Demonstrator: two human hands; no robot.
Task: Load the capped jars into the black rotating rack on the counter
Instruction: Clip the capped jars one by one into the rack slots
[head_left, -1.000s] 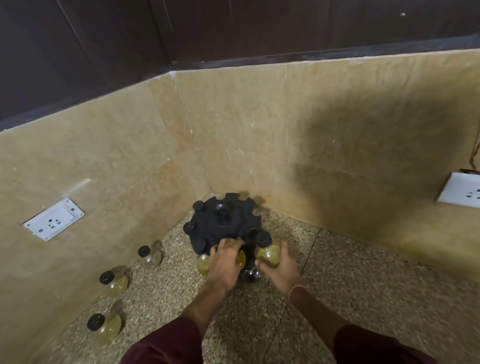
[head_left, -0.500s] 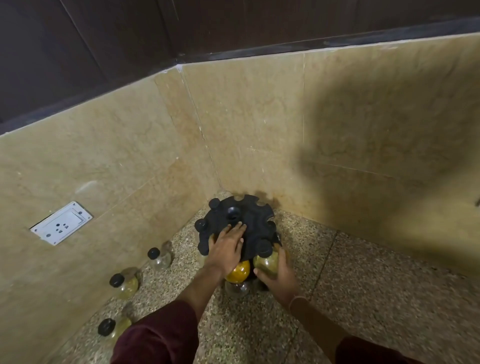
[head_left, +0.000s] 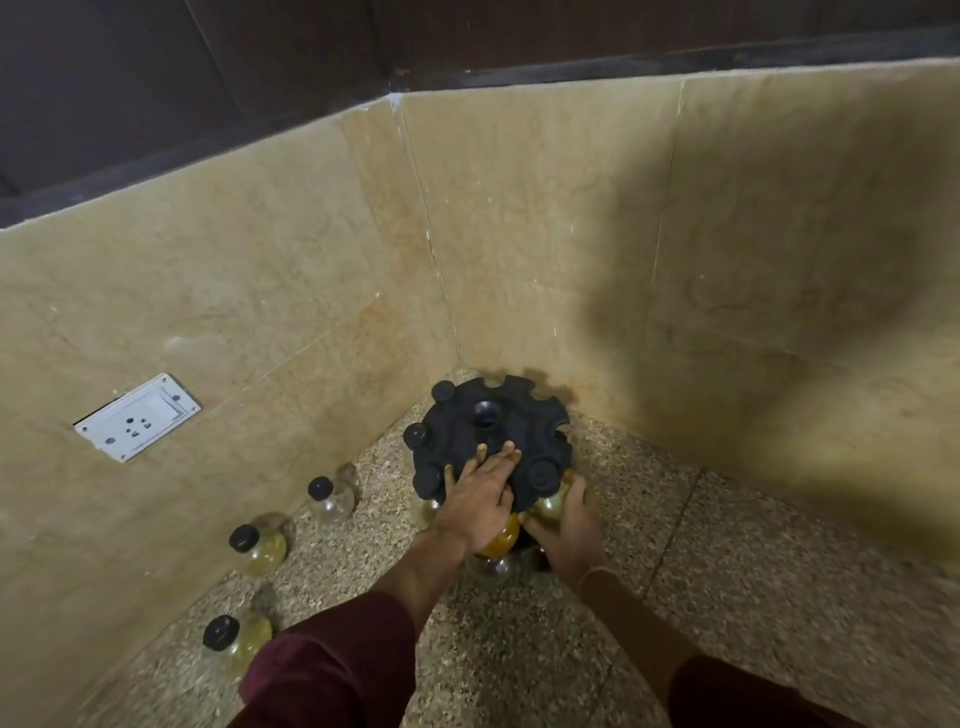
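Observation:
The black rotating rack (head_left: 524, 415) stands in the counter's corner, with several black-capped jars hanging in its rim notches. My left hand (head_left: 480, 496) rests flat on the rack's top, fingers straight. My right hand (head_left: 563, 530) grips a yellowish capped jar (head_left: 550, 504) seated at the rack's front right notch. An orange-filled jar (head_left: 504, 535) hangs below my left palm, partly hidden. Three loose capped jars stand along the left wall: one clear (head_left: 330, 499), one yellowish (head_left: 260, 548), one nearest me (head_left: 236, 639).
Beige stone walls meet right behind the rack. A white wall socket (head_left: 136, 417) sits on the left wall. The speckled counter (head_left: 727, 571) stretches to the right of the rack. My dark red sleeves fill the lower edge.
My left hand has slid from the rack's front edge up onto its top. The right hand stays on the yellowish jar at the front right notch. The camera has moved closer.

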